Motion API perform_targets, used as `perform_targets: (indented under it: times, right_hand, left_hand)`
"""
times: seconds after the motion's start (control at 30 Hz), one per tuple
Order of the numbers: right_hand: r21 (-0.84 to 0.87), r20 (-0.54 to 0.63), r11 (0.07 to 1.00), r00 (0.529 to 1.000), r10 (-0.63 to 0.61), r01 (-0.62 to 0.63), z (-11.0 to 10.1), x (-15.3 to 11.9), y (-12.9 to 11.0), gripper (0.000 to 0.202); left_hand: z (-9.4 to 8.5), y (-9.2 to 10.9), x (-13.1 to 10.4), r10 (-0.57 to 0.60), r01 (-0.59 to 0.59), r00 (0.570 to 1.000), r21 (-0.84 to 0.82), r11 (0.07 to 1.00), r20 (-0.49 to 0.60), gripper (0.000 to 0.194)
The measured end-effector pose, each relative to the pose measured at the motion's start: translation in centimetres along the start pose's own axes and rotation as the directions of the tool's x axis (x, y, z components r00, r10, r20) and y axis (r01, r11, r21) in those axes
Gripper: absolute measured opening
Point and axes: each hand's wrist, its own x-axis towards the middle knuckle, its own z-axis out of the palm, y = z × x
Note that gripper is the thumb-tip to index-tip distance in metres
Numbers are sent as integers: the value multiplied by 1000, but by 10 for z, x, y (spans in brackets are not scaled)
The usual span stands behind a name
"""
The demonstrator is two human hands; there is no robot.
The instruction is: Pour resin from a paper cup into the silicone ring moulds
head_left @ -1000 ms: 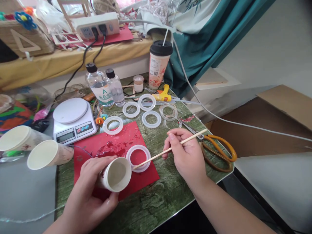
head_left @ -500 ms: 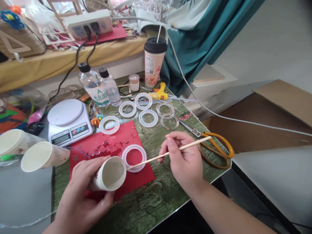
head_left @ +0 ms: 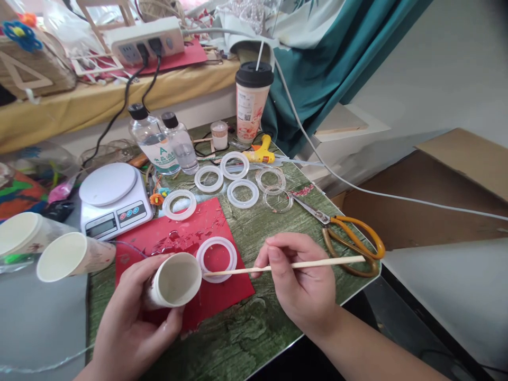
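Note:
My left hand (head_left: 135, 312) is closed round a paper cup (head_left: 178, 280), tilted so its mouth faces me and to the right. Between the fingers of my right hand (head_left: 297, 280) is a thin wooden stick (head_left: 317, 263), held nearly level. The stick's tip is at the left lower edge of a translucent ring mould (head_left: 234, 259), close to the cup's rim; whether it touches the mould I cannot tell. That mould lies on a red sheet (head_left: 135, 248) with wet, glossy splashes. Several more white ring moulds (head_left: 243, 193) and two clear rings (head_left: 278, 200) lie farther back.
Orange-handled scissors (head_left: 357, 238) lie right of my right hand. A white scale (head_left: 115, 201), two capped bottles (head_left: 159, 148) and paper cups (head_left: 75, 256) stand left. A drink cup (head_left: 254, 103) and yellow glue gun (head_left: 262, 152) are at the back.
My right hand has moved slightly down, and the stick has swung from a slant to nearly level. The cup has shifted a little left and up, away from the mould.

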Motion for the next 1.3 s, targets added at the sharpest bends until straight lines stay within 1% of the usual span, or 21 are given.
perform_targets:
  times: [0.07,0.2,0.37,0.53,0.7,0.97,1.3]
  right_hand:
    - [-20,15,1000,1000,-18,19,0,1,0,18]
    - [-12,16,1000,1000,5,-5,2,7,1,25]
    - [26,-5,998,999,50,-50,7,16,4,23]
    - [44,-26,997,997,72,-71,7,18,7,18]
    - [60,-37,996,997,63,-60,6,16,9,17]
    - [75,-50,995,997,65,-61,6,14,12,15]
    - [84,-44,994,996,73,-69,6,12,13,11]
  left_hand:
    - [-1,-1,0,6,-6,1000,32,999,-5,50]
    - [-2,-1,2,68,-68,998,105,992,4,46]
    - [-3,1,6,136,-137,991,157,978,22,46]
    - [-4,2,7,189,-191,982,201,961,29,45]
    - [-4,3,6,193,-193,981,212,958,21,42]
    - [-2,-1,-1,154,-151,988,181,972,1,45]
    - [0,-2,0,161,-158,987,194,968,1,43]
